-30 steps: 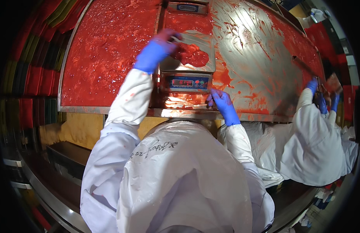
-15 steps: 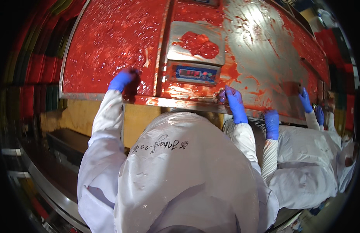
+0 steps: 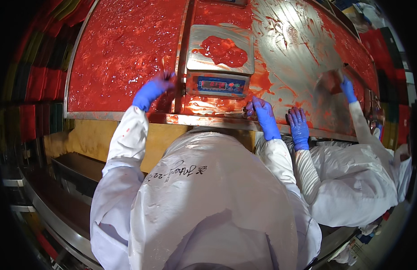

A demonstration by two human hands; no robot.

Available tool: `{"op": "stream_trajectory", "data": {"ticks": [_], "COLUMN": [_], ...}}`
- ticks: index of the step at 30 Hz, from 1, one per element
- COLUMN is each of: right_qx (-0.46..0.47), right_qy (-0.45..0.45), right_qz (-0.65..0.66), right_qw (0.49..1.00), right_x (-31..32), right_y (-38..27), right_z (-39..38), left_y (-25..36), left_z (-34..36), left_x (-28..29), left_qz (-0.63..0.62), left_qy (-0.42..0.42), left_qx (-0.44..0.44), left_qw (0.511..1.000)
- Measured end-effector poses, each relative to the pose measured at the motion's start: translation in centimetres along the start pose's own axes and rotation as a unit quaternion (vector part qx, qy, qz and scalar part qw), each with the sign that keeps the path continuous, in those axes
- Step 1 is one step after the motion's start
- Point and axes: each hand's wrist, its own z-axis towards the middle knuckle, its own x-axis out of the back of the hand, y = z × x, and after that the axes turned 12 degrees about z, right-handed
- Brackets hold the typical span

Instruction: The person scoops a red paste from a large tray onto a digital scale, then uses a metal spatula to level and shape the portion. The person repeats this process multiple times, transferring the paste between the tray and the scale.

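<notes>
My left hand [image 3: 151,93], in a blue glove, is over the near right part of a metal tray [image 3: 89,115] of wet red raw meat [image 3: 123,54]. Its fingers are smeared by motion, so what they hold, if anything, does not show. My right hand [image 3: 266,118], also blue-gloved, is closed at the table's near edge. Its fingertips are around the end of a thin metal tool [image 3: 228,112] lying leftward along the edge; its exact kind is unclear. Between my hands stands a digital scale [image 3: 224,86], with a red meat lump [image 3: 223,51] on its steel plate [image 3: 197,36].
To the right, a steel tabletop [image 3: 280,58] is smeared with red. A co-worker's gloved hand [image 3: 299,128] lies at its near edge; the other hand [image 3: 348,90] is beside a blurred dark red thing [image 3: 331,82]. Stacked coloured crates [image 3: 42,83] stand at the left.
My left hand has moved right and slightly up, toward the scale. My right hand stays at the edge with the tool. The co-worker's nearer hand has come forward onto the table edge.
</notes>
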Motion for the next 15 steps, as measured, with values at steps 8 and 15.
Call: {"op": "stream_trajectory", "data": {"ticks": [8, 15], "right_qx": [0.02, 0.037], "right_qy": [0.006, 0.035], "right_qz": [-0.016, 0.013], "right_qw": [1.0, 0.999], "right_x": [-0.4, 2.0], "right_y": [-1.4, 1.8], "right_z": [-0.1, -1.0], "left_y": [10.2, -8.7], "left_z": [6.5, -3.4], "left_x": [0.4, -3.6], "left_qz": [0.173, 0.466], "left_qy": [0.219, 0.094], "left_qx": [-0.144, -0.034], "left_qw": [0.949, 0.879]}}
